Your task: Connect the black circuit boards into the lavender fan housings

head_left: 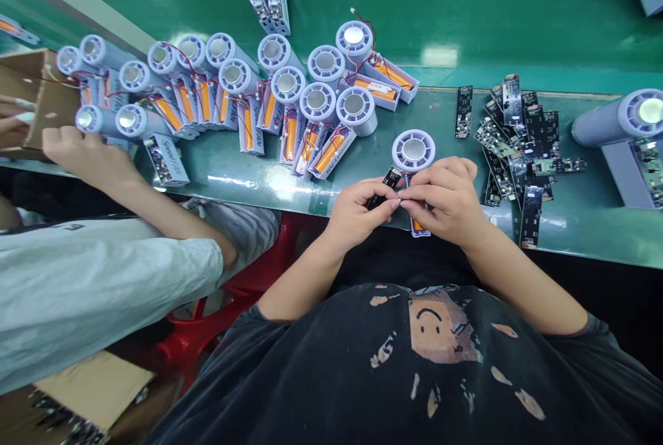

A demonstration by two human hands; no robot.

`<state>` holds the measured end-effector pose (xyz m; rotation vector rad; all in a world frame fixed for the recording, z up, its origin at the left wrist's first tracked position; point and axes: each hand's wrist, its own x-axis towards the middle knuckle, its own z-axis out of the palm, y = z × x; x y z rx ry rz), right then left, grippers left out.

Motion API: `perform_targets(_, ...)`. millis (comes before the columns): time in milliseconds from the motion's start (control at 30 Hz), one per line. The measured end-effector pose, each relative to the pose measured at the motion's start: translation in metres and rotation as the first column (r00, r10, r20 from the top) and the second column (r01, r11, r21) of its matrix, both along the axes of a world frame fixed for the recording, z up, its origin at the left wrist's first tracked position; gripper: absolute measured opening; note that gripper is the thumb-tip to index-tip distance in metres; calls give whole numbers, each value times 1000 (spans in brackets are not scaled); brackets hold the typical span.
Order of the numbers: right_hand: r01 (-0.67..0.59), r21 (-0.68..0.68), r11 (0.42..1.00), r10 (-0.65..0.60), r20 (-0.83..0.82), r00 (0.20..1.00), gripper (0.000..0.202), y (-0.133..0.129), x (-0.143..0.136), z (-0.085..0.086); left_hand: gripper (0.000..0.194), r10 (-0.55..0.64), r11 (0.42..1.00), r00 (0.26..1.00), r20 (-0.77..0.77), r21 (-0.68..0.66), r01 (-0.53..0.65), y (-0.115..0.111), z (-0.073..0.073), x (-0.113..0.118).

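My left hand [362,211] pinches a black circuit board [392,177] over the front edge of the green table. Close against it, my right hand [446,202] has its thumb and fingertips pressed together at the board's end; whatever small part lies between them is hidden. Just behind and below both hands is a lavender fan unit [413,150], its round end facing up and its handle with an orange battery [419,227] partly covered by my fingers.
Several fan units [318,101] line the table to the left. A heap of circuit boards [518,141] lies right of my hands, with another fan [639,113] beyond. At left, a co-worker's hand [88,158] is near a cardboard box [46,99]. A red stool [248,272] stands below.
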<state>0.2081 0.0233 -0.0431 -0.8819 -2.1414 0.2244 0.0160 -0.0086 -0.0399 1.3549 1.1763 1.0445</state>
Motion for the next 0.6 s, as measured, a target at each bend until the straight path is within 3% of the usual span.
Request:
perform_targets(200,-10,-4,1000,10,9,1000,16,0,0,-2,6,27,990,971,-236,144,8,-3,7,-1)
perform_targets(367,41,-47,998,-38,66,997,20,-1,0,-4,5,20,984,961,-275,176,30,-4,8,-2)
perform_targets(500,138,-35,990,-137,10,990,21,-1,0,-3,29,2,996,989,-149,92,12,-10,1,-1)
perform_targets(600,254,-26,967,-255,-31,967,25,-1,-1,-3,45,-6,996,988,-154,85,19,-11,1,0)
